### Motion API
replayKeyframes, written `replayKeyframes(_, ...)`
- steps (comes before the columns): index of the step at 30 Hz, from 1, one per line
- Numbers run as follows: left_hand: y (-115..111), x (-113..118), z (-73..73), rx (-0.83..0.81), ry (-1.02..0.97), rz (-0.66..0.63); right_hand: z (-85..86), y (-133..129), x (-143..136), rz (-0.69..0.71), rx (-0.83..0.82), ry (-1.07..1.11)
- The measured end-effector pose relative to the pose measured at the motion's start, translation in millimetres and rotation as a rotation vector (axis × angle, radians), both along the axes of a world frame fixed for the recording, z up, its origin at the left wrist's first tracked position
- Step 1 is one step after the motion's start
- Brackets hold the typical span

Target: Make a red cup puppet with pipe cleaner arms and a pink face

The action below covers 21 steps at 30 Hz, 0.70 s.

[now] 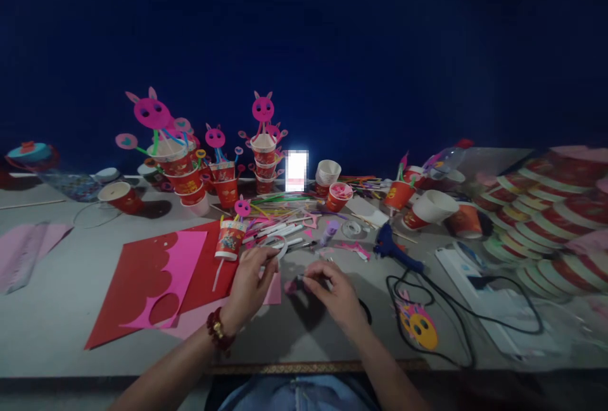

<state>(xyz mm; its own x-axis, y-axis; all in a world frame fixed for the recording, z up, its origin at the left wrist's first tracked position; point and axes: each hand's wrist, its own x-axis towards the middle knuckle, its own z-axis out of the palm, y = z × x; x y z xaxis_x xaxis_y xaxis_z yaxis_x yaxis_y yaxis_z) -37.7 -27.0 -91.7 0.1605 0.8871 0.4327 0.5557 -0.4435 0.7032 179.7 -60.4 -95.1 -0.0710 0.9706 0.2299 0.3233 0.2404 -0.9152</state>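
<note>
My left hand [254, 281], with a dark red bead bracelet at the wrist, has its fingers closed around a white ring-shaped roll [282, 249]. To its right, my right hand [332, 290] pinches something small and dark at the fingertips, too small to make out. A small pink piece [290, 286] shows beside those fingertips. Pink paper [273, 289] lies by my left hand. Just behind that hand, a red paper cup [230, 240] bears a pink eared face, with a pale straw below it.
Decorated cups [178, 164] stand in stacks at the back left. Red paper [116, 284] lies on the left. A blue glue gun [399, 249], its black cable and stacked cups [555, 221] are on the right. Markers [275, 230] lie mid-table.
</note>
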Motion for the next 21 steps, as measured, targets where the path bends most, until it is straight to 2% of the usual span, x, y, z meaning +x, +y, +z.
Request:
replayKeyframes(2,3.8,-0.8,-7.4,0.084,0.275,-0.087,-8.4,3.7,3.3,0.027,-0.015,-0.067)
replayKeyframes(4,6.2,-1.1,-14.4,0.098,0.427,-0.144,-13.8,5.2,3.3,0.023,-0.023,-0.129)
replayKeyframes(8,-0.4,-3.4,-17.0,0.096,0.509,-0.162,-13.6,4.5,-1.5,0.04,-0.036,-0.244)
replayKeyframes(10,-11.2,-4.9,-13.0,0.113,0.548,-0.177,-11.5,4.2,-5.1,0.054,-0.045,-0.279)
replayKeyframes(14,-35.7,-4.8,-8.8,0.123,0.636,-0.291,-14.0,4.6,-12.5,0.058,-0.018,-0.335)
replayKeyframes(17,-44.0,-3.4,-14.5,0.113,0.687,-0.315,-20.5,4.6,-16.4,0.038,0.01,-0.358)
replayKeyframes(21,-43.8,-3.0,-23.8,0.117,0.703,-0.302,-24.5,3.4,-18.9,0.019,0.013,-0.371)
